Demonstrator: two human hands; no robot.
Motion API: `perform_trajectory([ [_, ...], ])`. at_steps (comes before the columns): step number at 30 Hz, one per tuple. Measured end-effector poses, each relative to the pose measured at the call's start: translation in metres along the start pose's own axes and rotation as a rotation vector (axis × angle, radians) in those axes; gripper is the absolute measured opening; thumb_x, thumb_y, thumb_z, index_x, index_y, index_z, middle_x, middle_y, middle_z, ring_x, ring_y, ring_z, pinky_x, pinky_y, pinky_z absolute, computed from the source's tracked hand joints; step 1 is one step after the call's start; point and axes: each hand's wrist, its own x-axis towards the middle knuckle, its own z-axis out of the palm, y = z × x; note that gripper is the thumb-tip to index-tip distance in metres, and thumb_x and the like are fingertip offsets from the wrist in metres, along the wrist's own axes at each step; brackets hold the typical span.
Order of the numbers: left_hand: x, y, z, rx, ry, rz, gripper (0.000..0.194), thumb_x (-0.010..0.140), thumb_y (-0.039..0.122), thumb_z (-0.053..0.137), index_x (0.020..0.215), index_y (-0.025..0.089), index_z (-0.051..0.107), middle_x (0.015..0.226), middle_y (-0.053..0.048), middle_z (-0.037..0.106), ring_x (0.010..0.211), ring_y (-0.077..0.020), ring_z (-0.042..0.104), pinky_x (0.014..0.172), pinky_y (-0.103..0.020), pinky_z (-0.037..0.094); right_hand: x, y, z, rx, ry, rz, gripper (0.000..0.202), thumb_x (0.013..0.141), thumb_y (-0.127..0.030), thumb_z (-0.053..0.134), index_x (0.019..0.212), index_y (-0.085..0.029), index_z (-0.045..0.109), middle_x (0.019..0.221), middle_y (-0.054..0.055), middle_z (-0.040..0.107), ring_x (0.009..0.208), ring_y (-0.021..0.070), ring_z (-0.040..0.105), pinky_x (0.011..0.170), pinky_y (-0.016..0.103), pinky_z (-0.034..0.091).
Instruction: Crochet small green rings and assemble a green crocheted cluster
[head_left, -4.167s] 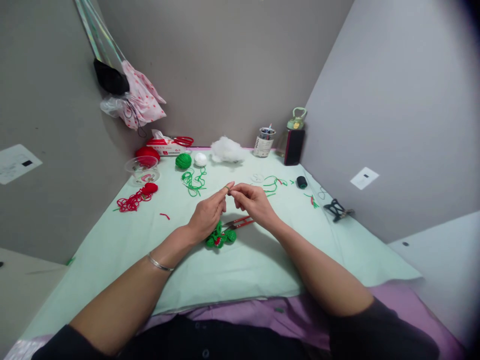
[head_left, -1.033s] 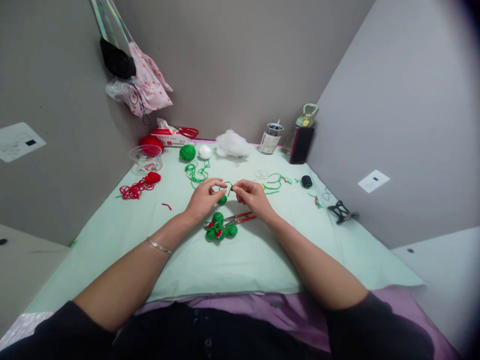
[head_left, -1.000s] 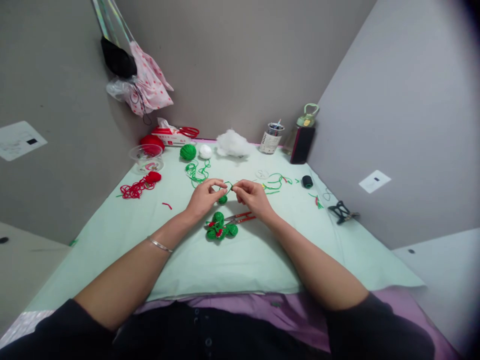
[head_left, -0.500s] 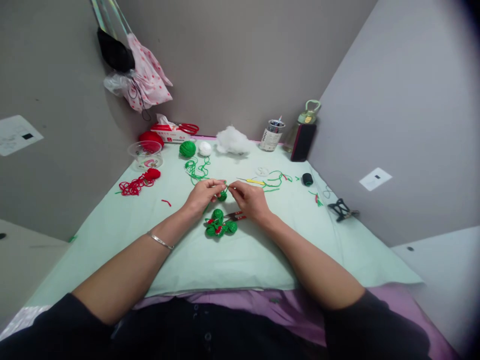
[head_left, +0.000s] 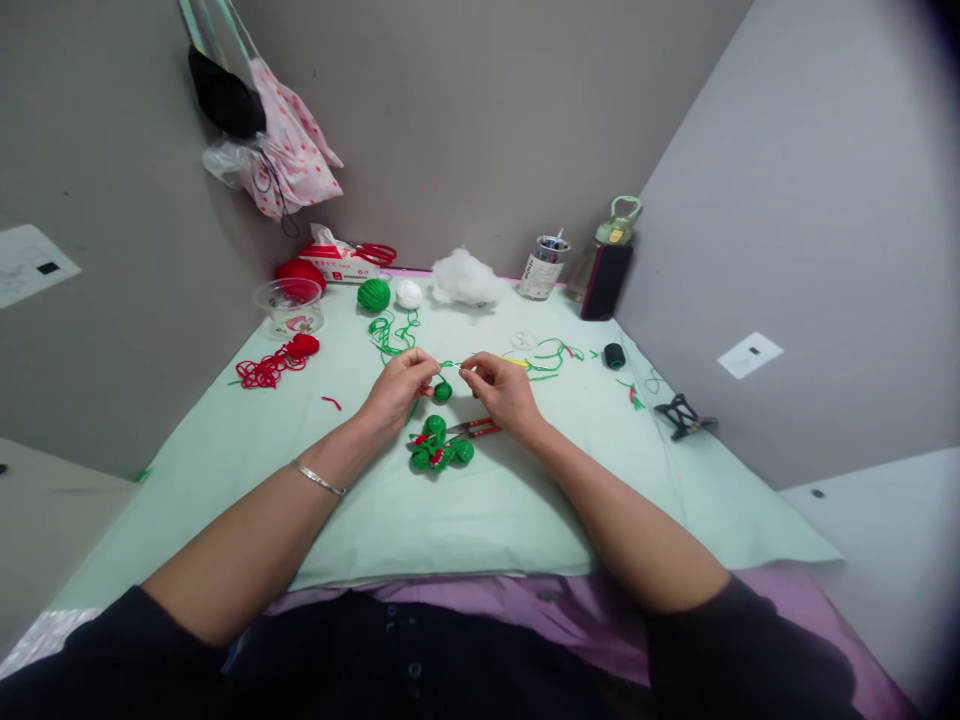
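My left hand point(head_left: 405, 388) is closed, pinching green yarn point(head_left: 447, 364) at its fingertips. Just beside those fingers hangs a small green crocheted ball point(head_left: 442, 391). My right hand point(head_left: 498, 388) is closed too, its fingertips on a thin, light-coloured tool, perhaps a needle, at the other end of the short yarn stretch. Below the hands lie several green crocheted balls with red bits, joined in a cluster point(head_left: 438, 456). Red-handled snips point(head_left: 480, 428) rest against the cluster's right side, under my right hand.
Red yarn point(head_left: 268, 370) and a clear tub point(head_left: 289, 312) are at left. Green yarn ball point(head_left: 373, 295), white ball point(head_left: 409, 294), stuffing point(head_left: 466, 279), pen can point(head_left: 543, 270) and phone point(head_left: 607, 282) line the back. A yellow-handled hook point(head_left: 516, 362) lies behind my right hand; a black stand point(head_left: 681, 416) is right.
My hands have moved slightly apart, and a short stretch of green yarn now shows between them. The small green ball is less covered by my left fingers.
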Motion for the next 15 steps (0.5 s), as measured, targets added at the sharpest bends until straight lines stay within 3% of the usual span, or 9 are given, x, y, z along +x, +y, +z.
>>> perform_trajectory([
  [4,-0.0005,0.0009,-0.0002,-0.056,-0.054,-0.026,0.014,0.066,0.017,0.073,0.066,0.016,0.059,0.058,0.005,0.048,0.052,-0.0067,0.043,0.046,-0.017,0.039,0.0006,-0.0015,-0.0008,0.035,0.007,0.022,0.014,0.087,-0.031,0.060,0.085,-0.019,0.068,0.054,-0.005,0.053,0.052,0.0119,0.046,0.058,0.025,0.035],
  [9,0.0011,-0.0007,-0.0017,-0.135,-0.096,-0.060,0.015,0.069,0.016,0.073,0.066,0.015,0.058,0.061,0.002,0.054,0.053,-0.0066,0.050,0.049,-0.017,0.045,0.0006,-0.0023,-0.0014,0.058,0.011,0.028,0.014,0.086,-0.032,0.060,0.084,-0.020,0.067,0.053,-0.005,0.052,0.051,0.0119,0.044,0.057,0.025,0.034],
  [15,0.0028,0.0022,-0.0026,-0.213,-0.112,-0.088,0.015,0.070,0.015,0.068,0.067,0.016,0.053,0.076,-0.001,0.063,0.052,-0.0043,0.051,0.050,-0.017,0.048,-0.0003,-0.0038,-0.0024,0.083,0.014,0.030,0.014,0.085,-0.031,0.061,0.084,-0.019,0.068,0.054,-0.005,0.052,0.053,0.0119,0.045,0.058,0.025,0.033],
])
